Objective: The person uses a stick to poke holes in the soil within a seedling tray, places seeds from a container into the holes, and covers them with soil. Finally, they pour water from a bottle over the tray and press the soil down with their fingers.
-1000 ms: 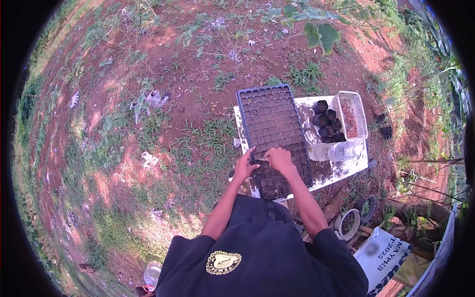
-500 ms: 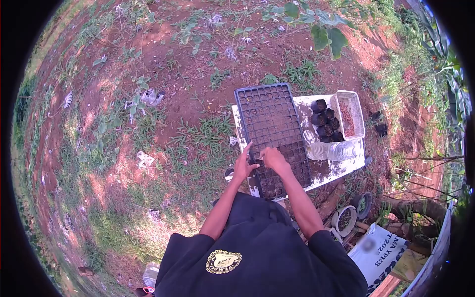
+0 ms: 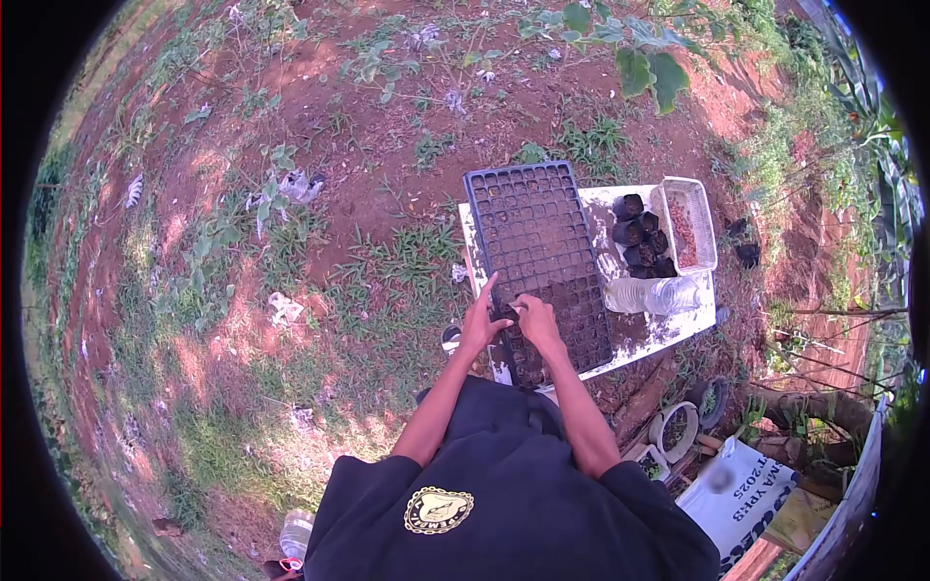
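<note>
Our left hand (image 3: 480,322) is staying at the left edge of the tray (image 3: 480,232). Its thumb and pointing finger are standing wide apart, and we are seeing nothing held there. The tray is lying before us, with soil (image 3: 542,237) in its holes. Our right hand (image 3: 536,321) is bending over the tray's near part, fingers bunched close. We seem to be working hole by hole, and this is calling for small, gentle finger moves. Right of the tray, black bags (image 3: 635,254), a clear bottle (image 3: 659,296) and a basket (image 3: 705,228) are sitting on the white table (image 3: 678,329). The right hand is hiding the holes below it, and we are not managing to tell whether it is pinching anything.
</note>
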`<state>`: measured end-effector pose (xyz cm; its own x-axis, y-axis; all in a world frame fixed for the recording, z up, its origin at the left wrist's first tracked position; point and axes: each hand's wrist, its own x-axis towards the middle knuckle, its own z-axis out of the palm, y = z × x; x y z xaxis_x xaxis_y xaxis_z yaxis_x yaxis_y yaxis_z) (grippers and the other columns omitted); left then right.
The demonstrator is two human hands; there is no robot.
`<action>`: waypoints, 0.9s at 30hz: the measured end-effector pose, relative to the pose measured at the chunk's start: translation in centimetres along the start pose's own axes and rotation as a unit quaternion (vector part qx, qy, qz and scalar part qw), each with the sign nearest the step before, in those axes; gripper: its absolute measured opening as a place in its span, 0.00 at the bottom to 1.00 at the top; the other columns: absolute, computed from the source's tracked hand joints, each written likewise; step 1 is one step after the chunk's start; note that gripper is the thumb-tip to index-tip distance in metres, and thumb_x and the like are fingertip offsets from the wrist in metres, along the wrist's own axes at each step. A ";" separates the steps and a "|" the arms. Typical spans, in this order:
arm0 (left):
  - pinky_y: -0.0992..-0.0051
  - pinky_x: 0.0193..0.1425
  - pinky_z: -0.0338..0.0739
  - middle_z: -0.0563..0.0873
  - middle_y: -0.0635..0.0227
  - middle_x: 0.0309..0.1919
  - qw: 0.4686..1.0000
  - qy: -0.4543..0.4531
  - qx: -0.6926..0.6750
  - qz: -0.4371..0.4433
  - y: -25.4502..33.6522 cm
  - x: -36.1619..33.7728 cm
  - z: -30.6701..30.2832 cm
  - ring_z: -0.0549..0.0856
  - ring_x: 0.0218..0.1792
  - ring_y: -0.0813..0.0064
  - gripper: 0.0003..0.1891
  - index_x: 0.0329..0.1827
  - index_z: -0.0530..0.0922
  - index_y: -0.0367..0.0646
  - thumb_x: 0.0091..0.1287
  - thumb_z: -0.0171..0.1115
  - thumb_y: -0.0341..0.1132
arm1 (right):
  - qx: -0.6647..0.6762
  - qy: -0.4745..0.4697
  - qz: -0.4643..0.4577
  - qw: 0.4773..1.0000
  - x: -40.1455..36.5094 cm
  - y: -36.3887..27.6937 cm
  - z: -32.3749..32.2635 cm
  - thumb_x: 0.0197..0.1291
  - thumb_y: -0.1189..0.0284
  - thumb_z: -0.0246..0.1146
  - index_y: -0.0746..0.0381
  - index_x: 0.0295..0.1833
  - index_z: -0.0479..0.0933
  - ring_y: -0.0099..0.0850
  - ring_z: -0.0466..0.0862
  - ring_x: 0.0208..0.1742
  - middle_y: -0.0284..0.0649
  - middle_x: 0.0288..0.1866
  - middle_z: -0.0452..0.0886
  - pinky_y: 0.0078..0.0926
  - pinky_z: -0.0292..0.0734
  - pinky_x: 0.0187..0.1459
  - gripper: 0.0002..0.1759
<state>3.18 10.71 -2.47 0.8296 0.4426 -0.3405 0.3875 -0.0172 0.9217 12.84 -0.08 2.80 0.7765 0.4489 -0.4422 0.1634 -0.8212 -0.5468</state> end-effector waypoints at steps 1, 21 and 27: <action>0.59 0.59 0.75 0.83 0.46 0.52 1.000 0.000 0.000 0.000 0.0 0.0 0.0 0.82 0.51 0.50 0.58 0.80 0.53 0.64 0.45 0.79 0.25 | 0.008 -0.001 0.013 1.000 0.0 -0.4 -0.8 0.61 0.75 0.61 0.59 0.46 0.83 0.55 0.83 0.50 0.58 0.40 0.84 0.47 0.77 0.51 0.09; 0.58 0.56 0.76 0.83 0.47 0.53 1.000 0.011 0.021 0.006 -0.3 0.1 0.5 0.83 0.48 0.52 0.60 0.80 0.52 0.67 0.44 0.79 0.25 | -0.134 -0.043 -0.005 0.990 1.0 -0.7 -0.9 0.59 0.73 0.61 0.55 0.43 0.84 0.53 0.83 0.52 0.55 0.46 0.84 0.48 0.79 0.53 0.09; 0.58 0.54 0.77 0.83 0.46 0.48 1.000 0.014 0.021 -0.004 0.0 -0.1 0.5 0.83 0.48 0.52 0.60 0.80 0.53 0.67 0.45 0.79 0.24 | -0.107 0.005 -0.023 0.994 0.5 -1.2 -1.4 0.59 0.72 0.61 0.56 0.43 0.84 0.53 0.84 0.51 0.55 0.45 0.84 0.47 0.79 0.52 0.09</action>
<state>3.25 10.19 -2.55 0.8149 0.4681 -0.3419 0.4111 -0.0509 0.9102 13.91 0.63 4.23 0.7704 0.4858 -0.4128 0.3243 -0.8562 -0.4023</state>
